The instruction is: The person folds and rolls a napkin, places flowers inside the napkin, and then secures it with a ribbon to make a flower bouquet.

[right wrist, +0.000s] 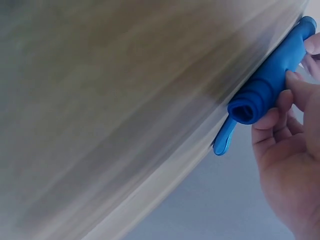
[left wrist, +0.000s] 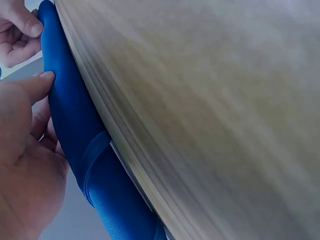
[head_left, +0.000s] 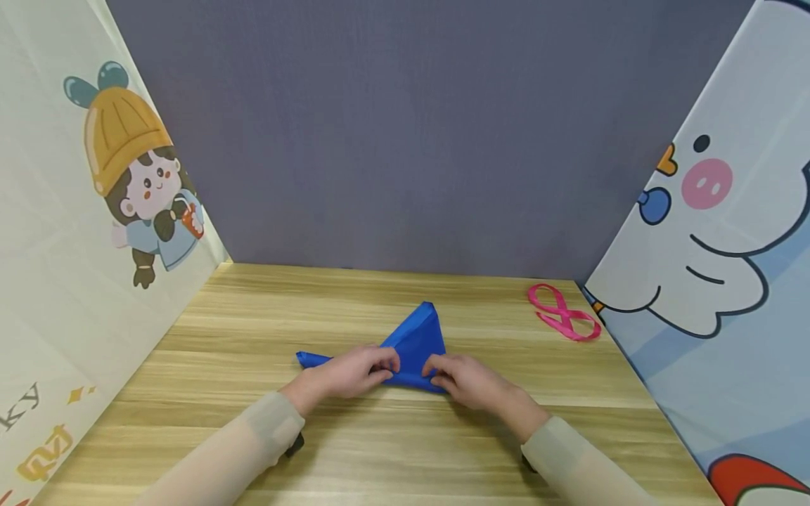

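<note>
A blue cloth lies on the table, its near edge rolled into a tube and its far part a flat triangle with a folded top. A narrow rolled end sticks out to the left, beyond my left hand. That hand pinches the roll near its middle, thumb on the near side in the left wrist view. My right hand grips the roll close to its right end, where the right wrist view shows the coiled layers. Both hands sit near each other along the roll.
A pink ribbon, looped like a figure eight, lies at the table's back right. The wood-grain table meets a grey panel behind. Cartoon-printed sheets hang on the left and right.
</note>
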Action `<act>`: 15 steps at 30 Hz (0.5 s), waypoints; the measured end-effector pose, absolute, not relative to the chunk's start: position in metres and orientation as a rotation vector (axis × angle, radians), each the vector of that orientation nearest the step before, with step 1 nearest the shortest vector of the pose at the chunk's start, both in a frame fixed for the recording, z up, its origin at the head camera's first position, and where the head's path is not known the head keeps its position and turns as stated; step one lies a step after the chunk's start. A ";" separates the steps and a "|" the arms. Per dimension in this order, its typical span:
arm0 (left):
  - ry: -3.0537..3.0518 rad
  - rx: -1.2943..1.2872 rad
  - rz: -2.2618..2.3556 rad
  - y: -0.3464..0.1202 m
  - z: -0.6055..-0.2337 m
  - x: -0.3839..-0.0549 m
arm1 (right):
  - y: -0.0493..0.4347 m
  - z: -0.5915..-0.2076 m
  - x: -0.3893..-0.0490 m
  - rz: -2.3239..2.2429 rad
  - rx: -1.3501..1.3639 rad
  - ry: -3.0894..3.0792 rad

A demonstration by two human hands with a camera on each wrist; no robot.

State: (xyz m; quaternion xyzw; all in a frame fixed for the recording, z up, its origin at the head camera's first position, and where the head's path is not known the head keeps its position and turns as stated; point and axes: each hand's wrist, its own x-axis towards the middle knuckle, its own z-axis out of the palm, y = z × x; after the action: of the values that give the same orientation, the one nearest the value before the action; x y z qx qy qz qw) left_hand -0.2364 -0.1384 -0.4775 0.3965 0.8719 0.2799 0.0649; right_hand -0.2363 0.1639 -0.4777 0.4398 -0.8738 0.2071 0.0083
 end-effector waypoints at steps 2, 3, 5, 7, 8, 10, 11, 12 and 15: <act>2.628 1.197 0.840 -0.138 -0.477 -0.237 | 0.163 -0.478 -0.236 0.623 1.369 -2.719; 2.629 1.202 0.834 -0.138 -0.477 -0.238 | 0.163 -0.478 -0.236 0.608 1.366 -2.714; 2.641 1.197 0.805 -0.137 -0.476 -0.238 | 0.163 -0.478 -0.236 0.579 1.364 -2.705; 2.661 1.189 0.761 -0.137 -0.475 -0.239 | 0.162 -0.477 -0.236 0.565 1.360 -2.710; 2.672 1.188 0.735 -0.136 -0.474 -0.239 | 0.162 -0.477 -0.235 0.557 1.355 -2.716; 2.689 1.182 0.691 -0.135 -0.474 -0.239 | 0.162 -0.476 -0.235 0.550 1.349 -2.727; 2.698 1.183 0.670 -0.135 -0.474 -0.238 | 0.162 -0.476 -0.234 0.547 1.342 -2.738; 2.705 1.188 0.653 -0.134 -0.473 -0.238 | 0.163 -0.476 -0.234 0.544 1.338 -2.744; 2.732 1.222 0.598 -0.133 -0.473 -0.237 | 0.164 -0.475 -0.232 0.540 1.326 -2.772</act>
State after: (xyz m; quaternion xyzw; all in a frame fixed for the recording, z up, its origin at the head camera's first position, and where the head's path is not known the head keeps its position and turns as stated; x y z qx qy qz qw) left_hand -0.2368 -0.1331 -0.4728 0.4000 0.8942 0.1959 0.0448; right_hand -0.2323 0.1637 -0.4750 0.4249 -0.8884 0.1732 0.0108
